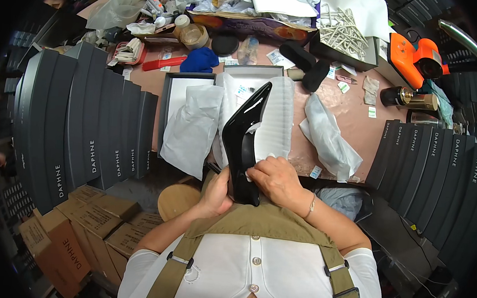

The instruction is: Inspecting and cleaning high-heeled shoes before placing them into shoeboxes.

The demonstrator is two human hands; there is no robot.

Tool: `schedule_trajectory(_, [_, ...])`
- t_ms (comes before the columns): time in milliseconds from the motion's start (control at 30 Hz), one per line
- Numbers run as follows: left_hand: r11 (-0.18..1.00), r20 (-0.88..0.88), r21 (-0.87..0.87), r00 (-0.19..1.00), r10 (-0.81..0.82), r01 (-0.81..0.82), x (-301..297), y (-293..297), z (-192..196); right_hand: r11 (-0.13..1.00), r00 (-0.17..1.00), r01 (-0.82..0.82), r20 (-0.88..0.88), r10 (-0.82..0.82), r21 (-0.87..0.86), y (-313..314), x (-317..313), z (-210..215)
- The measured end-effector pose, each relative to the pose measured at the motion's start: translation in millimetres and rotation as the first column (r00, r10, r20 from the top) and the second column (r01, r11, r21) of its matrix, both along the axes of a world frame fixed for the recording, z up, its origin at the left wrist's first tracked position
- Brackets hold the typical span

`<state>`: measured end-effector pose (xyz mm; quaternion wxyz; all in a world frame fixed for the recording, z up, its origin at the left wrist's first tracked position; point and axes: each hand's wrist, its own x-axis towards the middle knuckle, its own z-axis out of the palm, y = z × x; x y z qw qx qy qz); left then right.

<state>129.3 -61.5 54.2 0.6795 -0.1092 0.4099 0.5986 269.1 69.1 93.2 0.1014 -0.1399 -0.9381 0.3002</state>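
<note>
A glossy black pointed pump point(234, 129) stands toe-up in front of my body, over the near edge of the table. My left hand point(216, 194) is closed around its lower left side near the heel end. My right hand point(277, 178) presses its bent fingers on the shoe's right side, with a bit of white material showing at the fingers. Behind the shoe lies an open shoe box lined with white paper point(279, 116). A sheet of white tissue point(193, 127) drapes over a dark-rimmed box part point(166, 90) to the left. A long white tissue bundle point(332, 141) lies to the right, its content hidden.
Dark grey shoe boxes stand in rows at left point(82, 117) and right point(431, 171). Farther back are a blue cloth point(200, 60), a red brush point(163, 63), black pads point(297, 55), a box of white bent rods point(344, 32) and an orange tool point(405, 61). Brown cartons point(89, 216) sit lower left.
</note>
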Motion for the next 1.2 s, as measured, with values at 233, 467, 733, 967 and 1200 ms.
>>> schedule_trajectory(233, [0.998, -0.043, -0.054, 0.999, 0.025, -0.027, 1.0, 9.5, 11.9, 0.995, 0.974, 0.095, -0.208, -0.094, -0.008, 0.3, -4.3, 6.7])
schedule_trajectory(467, [0.995, -0.013, -0.094, 1.0, 0.027, -0.028, 0.6, 3.4, 8.5, 0.996, 0.99, -0.002, 0.144, 0.015, -0.094, -3.2, 9.3, 11.4])
schedule_trajectory(733, [0.997, -0.059, -0.074, 0.998, 0.018, -0.023, 3.8, 8.6, 18.3, 1.0, 0.999, -0.022, 0.028, 0.022, -0.019, -2.2, 5.5, 1.7])
schedule_trajectory(967, [0.999, -0.079, -0.051, 0.997, -0.01, 0.006, 1.6, 7.6, 12.5, 1.0, 0.999, 0.002, -0.039, -0.001, 0.013, 1.5, -4.3, 4.3])
schedule_trajectory(1200, [0.997, -0.084, -0.078, 0.996, -0.011, 0.005, 2.7, 9.4, 18.0, 0.999, 0.998, 0.002, -0.07, 0.001, 0.037, -0.4, 0.8, 5.5])
